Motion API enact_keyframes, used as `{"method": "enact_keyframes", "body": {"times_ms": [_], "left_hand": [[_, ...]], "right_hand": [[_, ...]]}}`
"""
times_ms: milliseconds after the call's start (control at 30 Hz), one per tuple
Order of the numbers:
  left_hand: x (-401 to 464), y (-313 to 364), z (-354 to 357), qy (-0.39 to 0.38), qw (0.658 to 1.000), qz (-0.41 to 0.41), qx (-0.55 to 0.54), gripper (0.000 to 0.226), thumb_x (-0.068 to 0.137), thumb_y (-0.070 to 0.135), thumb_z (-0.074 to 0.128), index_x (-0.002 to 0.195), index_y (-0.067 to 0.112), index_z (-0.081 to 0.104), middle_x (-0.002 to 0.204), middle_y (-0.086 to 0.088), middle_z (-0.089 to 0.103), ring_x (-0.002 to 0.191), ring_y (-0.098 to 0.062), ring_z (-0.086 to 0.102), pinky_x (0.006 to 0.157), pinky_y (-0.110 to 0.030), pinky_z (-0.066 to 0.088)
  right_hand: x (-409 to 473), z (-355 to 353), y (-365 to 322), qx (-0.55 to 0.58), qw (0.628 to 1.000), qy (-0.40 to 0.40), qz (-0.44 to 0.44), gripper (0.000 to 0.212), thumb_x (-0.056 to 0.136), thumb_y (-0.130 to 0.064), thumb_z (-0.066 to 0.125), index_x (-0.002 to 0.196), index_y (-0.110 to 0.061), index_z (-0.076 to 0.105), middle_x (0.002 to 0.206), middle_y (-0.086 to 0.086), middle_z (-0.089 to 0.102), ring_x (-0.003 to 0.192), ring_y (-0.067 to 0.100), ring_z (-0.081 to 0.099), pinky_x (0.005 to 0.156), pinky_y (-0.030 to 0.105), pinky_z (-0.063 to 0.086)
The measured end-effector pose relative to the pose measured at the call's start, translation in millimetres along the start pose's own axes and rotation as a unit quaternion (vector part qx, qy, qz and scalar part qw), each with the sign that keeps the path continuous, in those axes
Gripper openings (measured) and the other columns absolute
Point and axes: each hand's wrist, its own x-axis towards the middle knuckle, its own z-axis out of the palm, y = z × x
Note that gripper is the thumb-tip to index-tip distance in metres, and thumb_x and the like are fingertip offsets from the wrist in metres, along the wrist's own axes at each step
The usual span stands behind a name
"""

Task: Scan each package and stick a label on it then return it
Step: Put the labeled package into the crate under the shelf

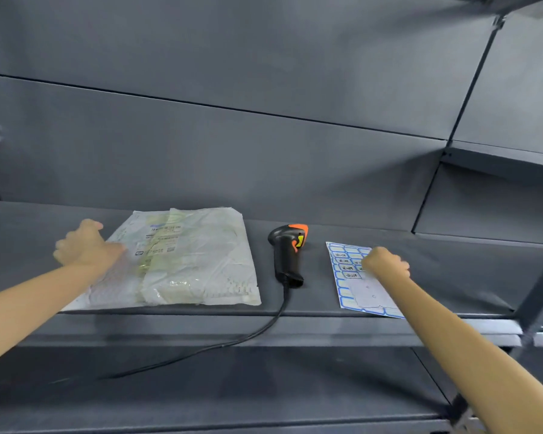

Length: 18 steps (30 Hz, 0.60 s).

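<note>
While our left hand presses flat on the package and the scanner lies idle, our right hand pinches at the label sheet, so labelling is under way and the return remains.

Dim, soft, wide-angle edge distortion

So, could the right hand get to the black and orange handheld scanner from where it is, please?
Probably yes: the right hand rests on the blue-bordered label sheet, and the black and orange handheld scanner lies just beside it on the shelf, with nothing between.
</note>
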Motion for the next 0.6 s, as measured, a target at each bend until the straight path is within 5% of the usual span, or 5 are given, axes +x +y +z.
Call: {"method": "enact_keyframes", "body": {"times_ms": [233,333,467,600], "left_hand": [[-11.9,27.4,16.3,0.063,0.993,0.065,-0.078,0.042,0.087,0.01,0.059,0.127,0.001,0.05,0.124,-0.026,0.054,0.12,-0.046,0.04,0.099,-0.047,0.034],[-15.8,33.0,22.5,0.063,0.993,0.069,-0.076,0.04,0.087,0.01,0.06,0.125,0.001,0.051,0.122,-0.026,0.055,0.119,-0.047,0.041,0.097,-0.047,0.034],[-19.6,34.1,29.1,0.061,0.993,0.064,-0.076,0.039,0.087,0.01,0.06,0.124,0.003,0.052,0.12,-0.026,0.056,0.118,-0.047,0.042,0.098,-0.047,0.034],[-21.6,32.7,33.5,0.049,0.994,0.062,-0.08,0.038,0.087,0.012,0.06,0.123,0.004,0.051,0.122,-0.024,0.055,0.118,-0.046,0.042,0.098,-0.047,0.034]], "right_hand": [[26.3,-21.4,28.1,-0.165,0.977,-0.132,-0.015,0.066,0.086,-0.056,0.061,0.132,-0.009,0.049,0.133,0.009,0.053,0.123,0.032,0.05,0.105,0.039,0.04],[26.3,-25.2,24.6,-0.159,0.972,-0.172,-0.022,0.059,0.089,-0.049,0.06,0.128,-0.005,0.049,0.112,0.008,0.052,0.102,0.025,0.051,0.087,0.03,0.04],[31.1,-26.6,27.0,-0.11,0.973,-0.204,-0.012,0.04,0.09,-0.041,0.064,0.096,-0.005,0.049,0.108,0.009,0.05,0.096,0.025,0.048,0.083,0.031,0.037],[34.1,-28.7,27.7,-0.052,0.975,-0.217,-0.005,0.041,0.087,-0.033,0.069,0.109,-0.004,0.05,0.114,0.012,0.057,0.1,0.027,0.054,0.087,0.033,0.042]]}}
